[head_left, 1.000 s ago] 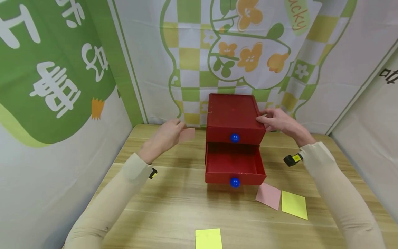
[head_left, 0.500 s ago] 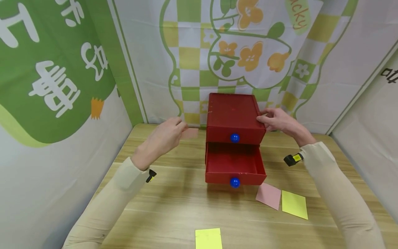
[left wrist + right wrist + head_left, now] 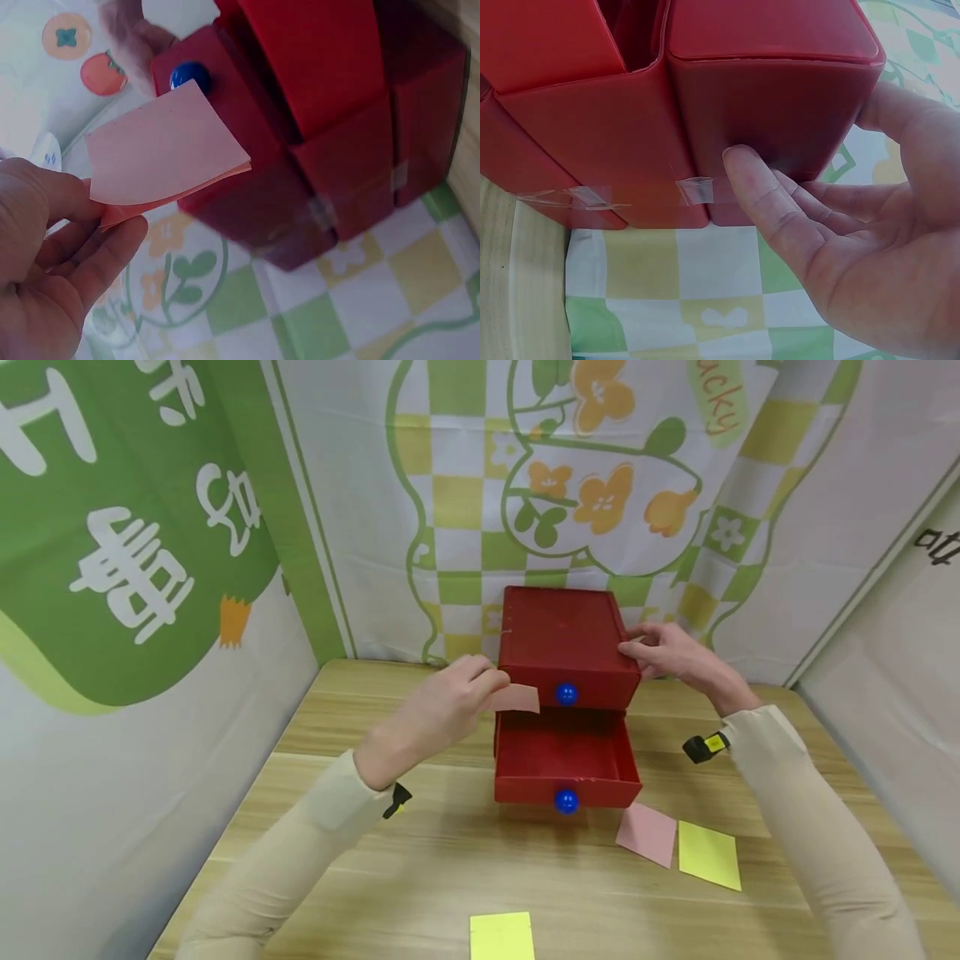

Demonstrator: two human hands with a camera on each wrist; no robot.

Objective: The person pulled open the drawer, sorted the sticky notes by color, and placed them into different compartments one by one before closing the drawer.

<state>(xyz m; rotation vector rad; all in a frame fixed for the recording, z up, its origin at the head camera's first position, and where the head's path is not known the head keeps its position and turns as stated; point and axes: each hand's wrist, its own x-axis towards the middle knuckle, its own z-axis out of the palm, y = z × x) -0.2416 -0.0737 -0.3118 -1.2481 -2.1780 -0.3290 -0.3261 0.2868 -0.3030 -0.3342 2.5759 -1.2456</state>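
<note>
My left hand [image 3: 438, 714] pinches a small pink sticky-note pad [image 3: 169, 146] by one edge between thumb and fingers. In the head view the pad overlaps the left front of a red drawer box [image 3: 558, 631]. Under the box's top drawer, which is closed, a red drawer [image 3: 566, 789] is pulled out, with a blue knob [image 3: 566, 802] on its front. My right hand [image 3: 675, 660] rests against the upper right side of the box. In the right wrist view, its fingers [image 3: 761, 191] touch the red side wall.
A pink sticky note [image 3: 647, 835] and a yellow sticky note [image 3: 708, 855] lie on the wooden table [image 3: 360, 877], right of the drawer. Another yellow note [image 3: 502, 935] is near the front. Printed cloth walls [image 3: 360, 527] surround the table.
My left hand has moved right and slightly down with the pink pad, from beside the box to over its left front. The right hand and drawer stay in place.
</note>
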